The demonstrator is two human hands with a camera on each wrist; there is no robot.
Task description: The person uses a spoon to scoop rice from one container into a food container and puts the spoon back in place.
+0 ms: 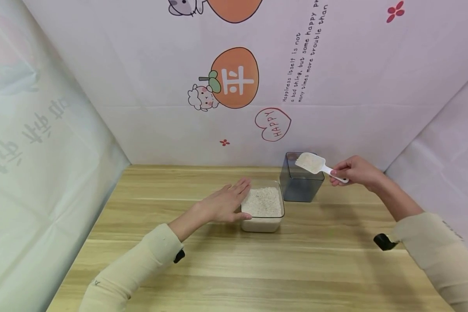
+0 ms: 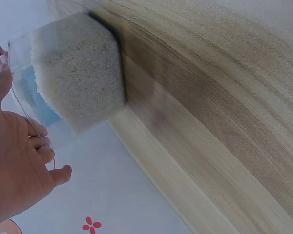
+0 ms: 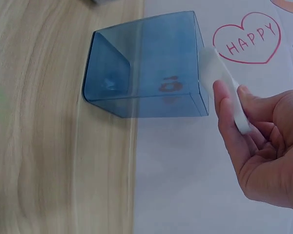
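Note:
A clear square container (image 1: 253,225) of rice (image 1: 263,201) stands on the table. My left hand (image 1: 226,203) rests at its left rim, fingers extended and thumb by the front edge. In the left wrist view the rice (image 2: 83,73) shows through the container's wall, and my left hand (image 2: 24,161) is at its rim. With my right hand (image 1: 352,171) I grip a white scoop (image 1: 311,163) by its handle, rice in its bowl. The scoop is above the open top of a translucent blue-grey container (image 1: 301,186); the right wrist view shows no rice through that container's walls (image 3: 151,58).
The wooden table (image 1: 234,268) meets a white printed backdrop (image 1: 160,130) right behind the two containers. White sheets (image 1: 444,143) also hang at the left and right sides. The blue-grey container stands behind and to the right of the clear one.

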